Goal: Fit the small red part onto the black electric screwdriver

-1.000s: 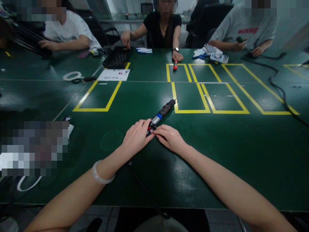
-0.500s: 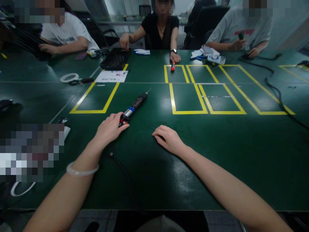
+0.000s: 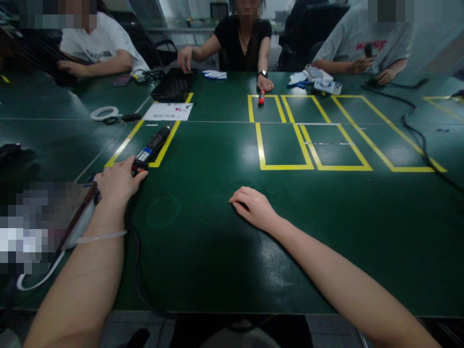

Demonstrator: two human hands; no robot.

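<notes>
My left hand (image 3: 119, 180) is closed around the rear end of an electric screwdriver (image 3: 149, 149). The black and silver tool has a blue band and points away from me over the left yellow-taped rectangle (image 3: 119, 149). A dark cord (image 3: 137, 261) runs along the table beside my left forearm. My right hand (image 3: 253, 205) rests on the green table, its fingers curled together with nothing visible in them.
Across the table, one person's hand (image 3: 266, 84) is at a red-handled tool (image 3: 261, 97). A black tray (image 3: 170, 89), paper sheet (image 3: 168, 111), white ring (image 3: 104, 113) and gloves (image 3: 214, 74) lie at the far left. More yellow-taped rectangles (image 3: 286, 167) lie right. Two more people sit opposite.
My left hand has moved left with the electric screwdriver, from the table's middle to over the left taped rectangle. The cord has shifted left too. My right hand has stayed in place.
</notes>
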